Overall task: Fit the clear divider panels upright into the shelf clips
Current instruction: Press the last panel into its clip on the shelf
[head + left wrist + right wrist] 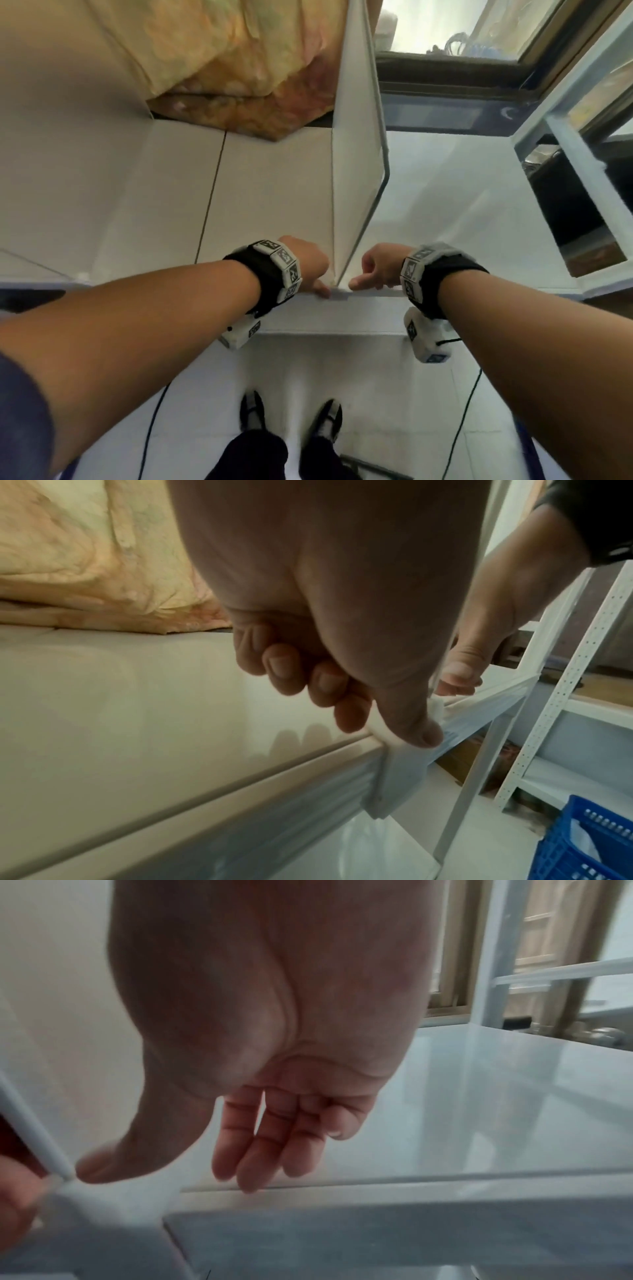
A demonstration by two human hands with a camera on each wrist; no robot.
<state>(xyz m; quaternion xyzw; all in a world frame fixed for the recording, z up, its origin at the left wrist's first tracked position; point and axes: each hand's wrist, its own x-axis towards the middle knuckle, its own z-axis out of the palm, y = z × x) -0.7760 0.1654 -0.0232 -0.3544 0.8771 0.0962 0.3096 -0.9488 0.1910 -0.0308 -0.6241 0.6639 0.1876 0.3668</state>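
Panel [358, 144] upright mid-frame; left hand [310, 265] thumb presses clip [387, 772], fingers curled; right hand [375, 265] relaxed, steadying it.

We take the divider panel [356, 164] as our landmark: it stands upright on the shelf [274, 192], running from the front edge toward the back. At its foot sits the clip [339, 294] on the shelf's front lip. Our left hand [306, 262] lies just left of it, our right hand [380, 265] just right. Behind and left of the panel lies folded bedding [219, 61]; behind and right, a window [479, 27].
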